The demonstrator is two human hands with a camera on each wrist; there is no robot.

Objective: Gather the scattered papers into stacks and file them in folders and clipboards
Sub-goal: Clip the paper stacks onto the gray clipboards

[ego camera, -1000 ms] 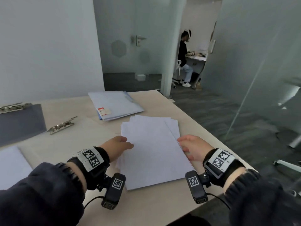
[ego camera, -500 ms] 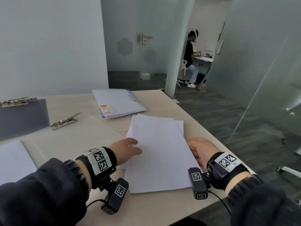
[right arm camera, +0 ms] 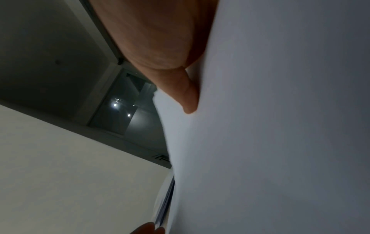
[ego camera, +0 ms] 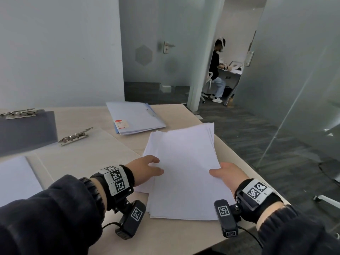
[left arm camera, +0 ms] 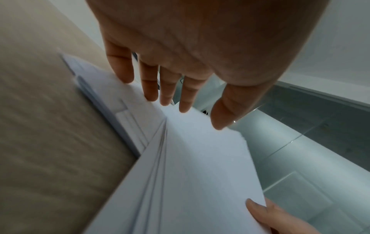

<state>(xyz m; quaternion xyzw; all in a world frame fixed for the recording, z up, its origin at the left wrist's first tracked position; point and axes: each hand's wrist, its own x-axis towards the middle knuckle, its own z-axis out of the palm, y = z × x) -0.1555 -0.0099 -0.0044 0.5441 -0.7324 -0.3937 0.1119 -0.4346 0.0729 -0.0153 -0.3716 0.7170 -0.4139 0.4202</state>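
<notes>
The right hand's (ego camera: 227, 174) thumb (left arm camera: 255, 207) lies on top of the stack of white papers (ego camera: 184, 173) at its right edge with the fingers out of sight beneath, so it pinches the sheets; half a second ago that hand only rested curled against the edge. The left hand's (ego camera: 145, 170) fingers (left arm camera: 149, 85) are straight and spread, their tips touching the stack's left edge, no longer lying on the top sheet. The stack, flat on the table (ego camera: 165, 240) a second ago, now has its right side lifted and tilted, its far corners fanned out unevenly past the table's right edge, and its lower sheets stepped out to the left. Beyond it, near the far right corner, the light blue folder (ego camera: 134, 116) lies as before, closed, a red-and-white label at its near left corner. The dark clipboard (ego camera: 27, 131) at the far left edge and the pale clipboard (ego camera: 88, 153) beside it are unmoved.
</notes>
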